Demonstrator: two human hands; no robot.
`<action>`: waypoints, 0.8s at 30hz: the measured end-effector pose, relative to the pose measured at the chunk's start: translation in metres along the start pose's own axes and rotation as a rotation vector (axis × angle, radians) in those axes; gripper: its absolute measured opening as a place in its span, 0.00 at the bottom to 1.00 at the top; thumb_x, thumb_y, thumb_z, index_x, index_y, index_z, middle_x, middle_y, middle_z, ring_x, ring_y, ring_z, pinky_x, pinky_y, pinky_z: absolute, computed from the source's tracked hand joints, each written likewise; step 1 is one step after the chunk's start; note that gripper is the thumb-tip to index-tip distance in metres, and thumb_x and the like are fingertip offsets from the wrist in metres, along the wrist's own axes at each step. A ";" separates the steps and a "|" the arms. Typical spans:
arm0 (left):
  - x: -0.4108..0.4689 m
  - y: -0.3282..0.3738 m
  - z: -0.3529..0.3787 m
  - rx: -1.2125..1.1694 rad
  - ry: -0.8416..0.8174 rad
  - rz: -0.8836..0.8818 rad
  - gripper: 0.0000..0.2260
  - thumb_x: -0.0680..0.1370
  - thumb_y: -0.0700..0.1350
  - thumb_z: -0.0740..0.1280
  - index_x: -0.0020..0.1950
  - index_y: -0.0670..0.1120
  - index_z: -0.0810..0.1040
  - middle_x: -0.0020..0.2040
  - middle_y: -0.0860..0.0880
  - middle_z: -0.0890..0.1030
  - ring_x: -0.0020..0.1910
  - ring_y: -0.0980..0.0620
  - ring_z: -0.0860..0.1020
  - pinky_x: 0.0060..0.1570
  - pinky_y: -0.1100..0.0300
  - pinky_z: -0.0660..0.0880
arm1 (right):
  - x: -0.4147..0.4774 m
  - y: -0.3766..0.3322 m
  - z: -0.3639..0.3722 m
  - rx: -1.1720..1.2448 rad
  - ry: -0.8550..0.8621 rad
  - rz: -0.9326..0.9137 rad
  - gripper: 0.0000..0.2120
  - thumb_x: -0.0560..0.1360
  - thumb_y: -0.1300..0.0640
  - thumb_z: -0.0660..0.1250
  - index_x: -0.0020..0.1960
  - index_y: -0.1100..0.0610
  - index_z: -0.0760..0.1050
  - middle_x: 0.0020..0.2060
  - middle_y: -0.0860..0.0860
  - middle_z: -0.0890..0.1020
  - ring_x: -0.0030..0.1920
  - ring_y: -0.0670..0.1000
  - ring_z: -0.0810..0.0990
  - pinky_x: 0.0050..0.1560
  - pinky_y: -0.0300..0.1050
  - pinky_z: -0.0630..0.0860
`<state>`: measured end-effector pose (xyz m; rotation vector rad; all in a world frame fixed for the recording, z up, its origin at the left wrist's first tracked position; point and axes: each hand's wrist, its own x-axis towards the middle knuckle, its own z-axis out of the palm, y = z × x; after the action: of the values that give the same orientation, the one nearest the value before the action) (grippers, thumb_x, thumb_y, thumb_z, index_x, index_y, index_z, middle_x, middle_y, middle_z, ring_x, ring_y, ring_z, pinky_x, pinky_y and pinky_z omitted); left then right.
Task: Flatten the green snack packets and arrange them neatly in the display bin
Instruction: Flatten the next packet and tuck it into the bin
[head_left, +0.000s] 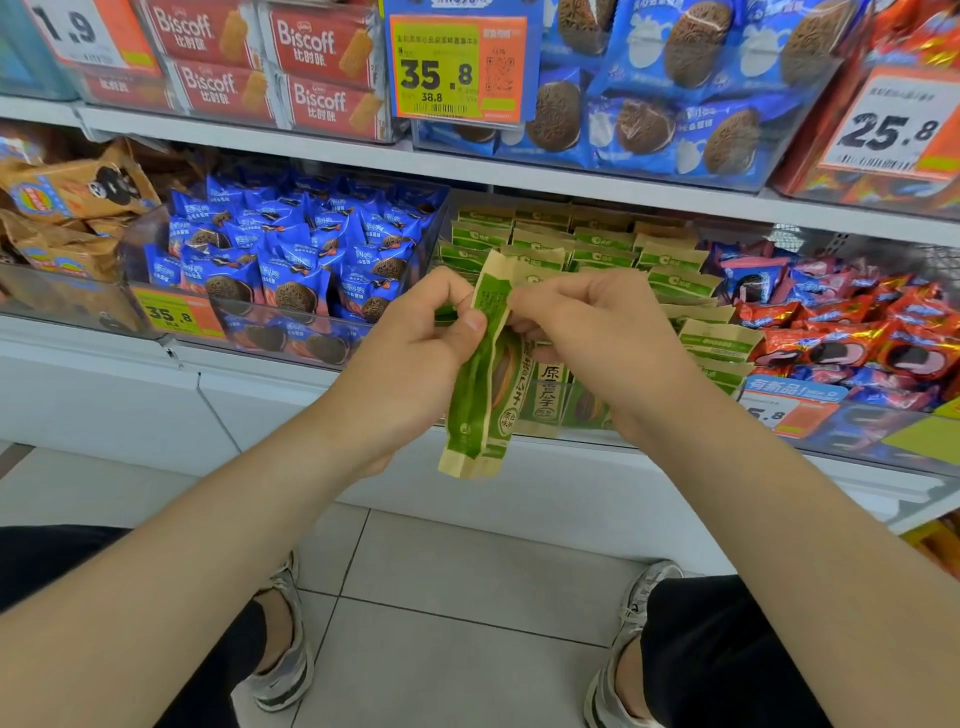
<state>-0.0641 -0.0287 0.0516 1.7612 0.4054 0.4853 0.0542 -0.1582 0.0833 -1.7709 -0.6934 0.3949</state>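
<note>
Both hands hold green snack packets (480, 395) upright in front of the shelf, seen edge-on with tan sealed ends at top and bottom. My left hand (415, 338) grips them from the left, thumb pressed on the upper part. My right hand (587, 322) pinches their upper right edge. Behind them is the clear display bin (597, 434) on the lower shelf, holding several rows of the same green and tan packets (587, 244) standing on edge.
A bin of blue cookie packets (291, 260) stands left of the green bin, and red and blue packets (841, 322) fill the bin to its right. Above is a shelf with Biscoff boxes (270, 62) and price tags. My knees and shoes are below on the tiled floor (467, 587).
</note>
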 end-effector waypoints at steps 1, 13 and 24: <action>0.001 -0.002 -0.002 0.075 -0.002 0.032 0.07 0.88 0.43 0.62 0.51 0.45 0.72 0.36 0.46 0.76 0.34 0.49 0.74 0.36 0.56 0.72 | 0.000 -0.001 -0.001 -0.042 0.009 -0.052 0.03 0.78 0.55 0.75 0.49 0.51 0.88 0.42 0.49 0.88 0.42 0.43 0.85 0.48 0.41 0.85; -0.003 0.006 -0.011 0.239 -0.369 -0.186 0.16 0.84 0.56 0.67 0.57 0.45 0.85 0.50 0.45 0.88 0.48 0.47 0.87 0.48 0.48 0.83 | 0.020 0.016 -0.029 -0.472 -0.160 -0.315 0.08 0.81 0.52 0.72 0.48 0.55 0.77 0.39 0.47 0.85 0.41 0.47 0.84 0.44 0.51 0.83; 0.009 0.004 -0.026 0.044 -0.111 -0.122 0.05 0.82 0.41 0.72 0.55 0.45 0.87 0.46 0.47 0.90 0.46 0.52 0.88 0.45 0.63 0.83 | 0.019 0.003 -0.027 0.213 -0.281 0.153 0.18 0.78 0.56 0.75 0.65 0.59 0.76 0.50 0.57 0.89 0.51 0.56 0.90 0.54 0.54 0.87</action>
<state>-0.0701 -0.0035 0.0617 1.7842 0.4452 0.2925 0.0852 -0.1668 0.0898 -1.5855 -0.6852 0.8039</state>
